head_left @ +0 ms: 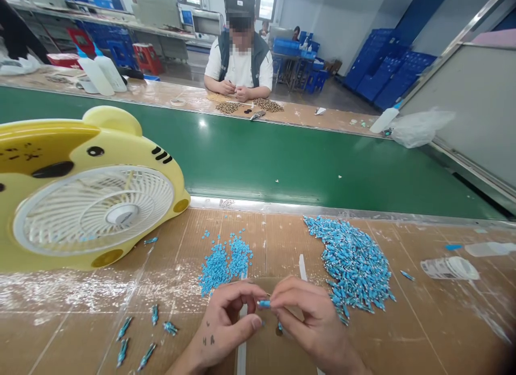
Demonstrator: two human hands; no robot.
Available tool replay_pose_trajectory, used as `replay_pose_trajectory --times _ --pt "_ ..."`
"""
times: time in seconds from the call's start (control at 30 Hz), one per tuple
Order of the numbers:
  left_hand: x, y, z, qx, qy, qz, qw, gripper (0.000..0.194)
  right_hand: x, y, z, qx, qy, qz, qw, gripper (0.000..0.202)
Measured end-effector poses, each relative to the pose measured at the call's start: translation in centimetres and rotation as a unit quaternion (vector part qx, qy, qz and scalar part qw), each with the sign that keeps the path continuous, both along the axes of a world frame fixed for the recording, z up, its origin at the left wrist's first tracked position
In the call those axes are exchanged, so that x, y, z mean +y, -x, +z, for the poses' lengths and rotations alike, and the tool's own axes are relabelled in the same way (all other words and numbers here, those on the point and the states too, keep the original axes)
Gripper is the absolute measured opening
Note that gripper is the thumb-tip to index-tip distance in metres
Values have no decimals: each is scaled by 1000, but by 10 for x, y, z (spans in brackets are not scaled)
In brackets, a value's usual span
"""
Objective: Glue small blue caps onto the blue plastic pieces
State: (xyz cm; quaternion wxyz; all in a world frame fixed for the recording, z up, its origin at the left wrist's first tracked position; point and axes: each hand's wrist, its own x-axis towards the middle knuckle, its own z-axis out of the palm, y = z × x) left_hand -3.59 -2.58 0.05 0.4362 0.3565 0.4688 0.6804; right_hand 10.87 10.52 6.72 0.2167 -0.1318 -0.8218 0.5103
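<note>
Between my two hands is a small blue cylindrical part. My right hand pinches it between thumb and fingertips. The index fingertip of my left hand reaches the part's other end; its fingers are curled and its thumb stands apart below. A small dark round piece with a blue bit shows under my right fingers, partly hidden. Just beyond my left hand lies a pile of tiny blue rings. To the right of my right hand is a large heap of small blue parts with metallic ends.
Several blue-green pieces lie at the left front. A yellow animal-shaped fan stands at the left. A clear cup lies on its side at the right. Beyond a green conveyor belt, a co-worker handles small pieces.
</note>
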Motion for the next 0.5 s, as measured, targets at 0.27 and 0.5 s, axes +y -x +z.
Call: replay_pose_trajectory --times 0.27,0.5 --pt "-1 12 8 47 24 56 997 21 6 -7 -10 -17 2 -35 999 14" --pt "-5 36 6 18 6 221 975 13 12 -28 -18 -4 -8 -49 999 16"
